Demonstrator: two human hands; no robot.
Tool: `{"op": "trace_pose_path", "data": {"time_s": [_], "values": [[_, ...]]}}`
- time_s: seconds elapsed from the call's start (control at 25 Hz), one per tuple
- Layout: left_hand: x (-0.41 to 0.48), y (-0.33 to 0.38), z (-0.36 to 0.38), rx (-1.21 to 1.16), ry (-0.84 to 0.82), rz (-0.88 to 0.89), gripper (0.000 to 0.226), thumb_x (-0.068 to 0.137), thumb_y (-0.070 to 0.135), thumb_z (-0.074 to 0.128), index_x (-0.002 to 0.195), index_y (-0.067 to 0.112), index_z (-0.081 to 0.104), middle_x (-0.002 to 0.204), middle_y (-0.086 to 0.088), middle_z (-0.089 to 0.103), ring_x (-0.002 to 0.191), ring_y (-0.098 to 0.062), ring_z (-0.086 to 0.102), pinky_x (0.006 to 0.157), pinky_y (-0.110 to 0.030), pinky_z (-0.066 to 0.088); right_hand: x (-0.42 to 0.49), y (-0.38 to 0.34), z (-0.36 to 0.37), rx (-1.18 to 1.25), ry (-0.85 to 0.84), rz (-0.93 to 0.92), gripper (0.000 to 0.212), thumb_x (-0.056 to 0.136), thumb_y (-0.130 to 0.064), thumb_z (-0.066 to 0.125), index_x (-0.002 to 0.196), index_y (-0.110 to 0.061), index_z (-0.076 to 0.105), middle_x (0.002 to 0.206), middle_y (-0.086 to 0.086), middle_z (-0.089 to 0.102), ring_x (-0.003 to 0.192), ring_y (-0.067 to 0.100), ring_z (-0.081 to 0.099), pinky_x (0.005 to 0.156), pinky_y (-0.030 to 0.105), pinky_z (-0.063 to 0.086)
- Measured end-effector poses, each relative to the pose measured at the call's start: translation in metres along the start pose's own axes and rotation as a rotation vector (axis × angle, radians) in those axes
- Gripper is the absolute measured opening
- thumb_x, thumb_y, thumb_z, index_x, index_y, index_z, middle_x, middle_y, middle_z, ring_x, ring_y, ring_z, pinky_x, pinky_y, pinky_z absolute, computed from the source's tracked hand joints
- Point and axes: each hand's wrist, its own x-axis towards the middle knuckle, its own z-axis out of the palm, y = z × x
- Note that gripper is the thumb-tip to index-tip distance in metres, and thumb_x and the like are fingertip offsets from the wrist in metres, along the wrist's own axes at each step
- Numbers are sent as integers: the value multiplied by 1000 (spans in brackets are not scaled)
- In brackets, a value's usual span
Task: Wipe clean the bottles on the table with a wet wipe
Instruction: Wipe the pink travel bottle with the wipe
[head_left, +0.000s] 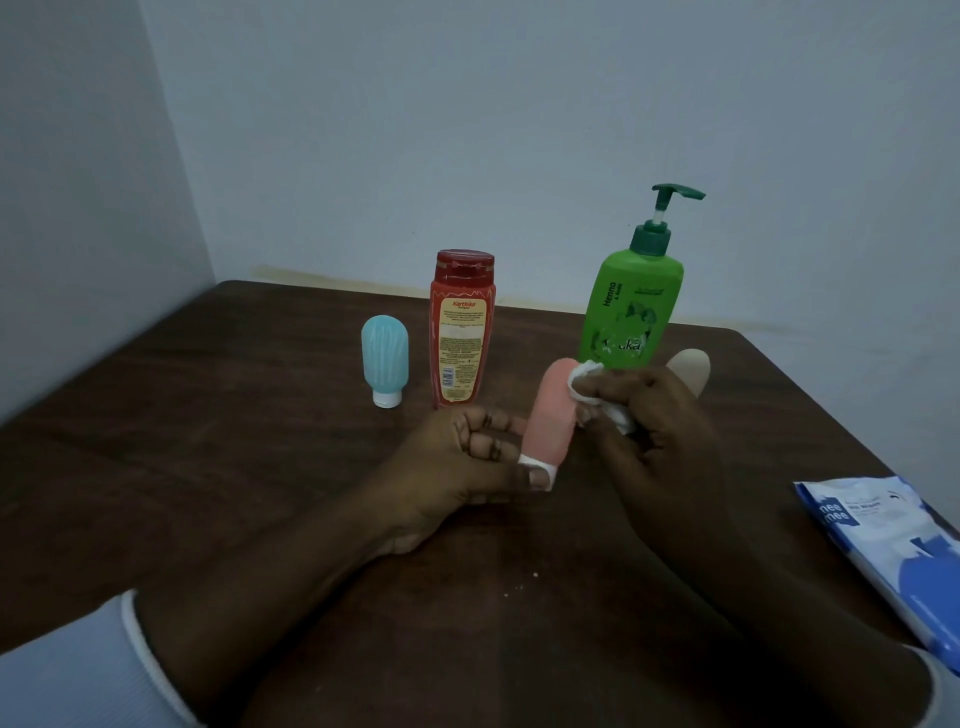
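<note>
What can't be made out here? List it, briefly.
- Beige bottle: head view, mostly hidden behind the right hand.
- Wipes pack: cut off by the right edge.
- Red bottle: label small print too small to read.
- Pink bottle: cap covered by the left hand.

Dark brown wood-grain table (208, 415) fills middle and lower frame, far edge close to the back wall, rounded far corners at centre left and centre right. Back wall (467, 130) plain pale blue-grey, takes up the whole upper frame. Left wall (78, 182) same colour, upper left, meets the back wall at a vertical seam slanting down to the table's left far corner. Yellowish stained strip (363, 285) along the back wall base, just above the table edge. Few small white specks (535, 574) on the tabletop, lower centre. Pale surface right of table, unclear if wall or floor.
</note>
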Motion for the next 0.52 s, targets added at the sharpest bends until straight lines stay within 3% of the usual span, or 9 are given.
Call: {"op": "trace_pose_path", "data": {"time_s": [0.2, 0.36, 0.44, 0.52], "values": [[0, 0, 6, -265, 20, 13, 50, 73, -2, 78, 122, -1, 65, 115, -24, 75, 104, -30, 75, 86, -39, 64, -4, -4, 5, -26, -122, -83, 32, 88, 2, 68, 117, -11, 70, 114, 1, 63, 107, 8, 60, 91, 17, 47], [1, 1, 5, -335, 2, -9, 48, 79, 1, 74, 125, -7, 63, 122, -25, 73, 112, -31, 72, 91, -38, 63, -3, -6, 4, 6, -172, -120, 32, 86, 4, 67, 114, -11, 71, 113, -4, 62, 108, 3, 58, 92, 12, 44], [2, 3, 3, -339, -8, -23, 48, 83, 6, 70, 127, -11, 61, 126, -28, 69, 116, -34, 68, 93, -37, 62, -4, -8, 4, 19, -238, -155, 31, 85, 4, 68, 111, -12, 72, 112, -4, 63, 106, 3, 59, 89, 15, 46], [2, 7, 0, -361, 2, -50, 42, 89, 10, 63, 126, -10, 61, 120, -27, 72, 106, -32, 71, 88, -35, 62, -4, -7, 1, 36, -282, -186, 29, 84, 3, 68, 108, -14, 73, 111, -4, 65, 104, 3, 61, 87, 20, 50]]}}
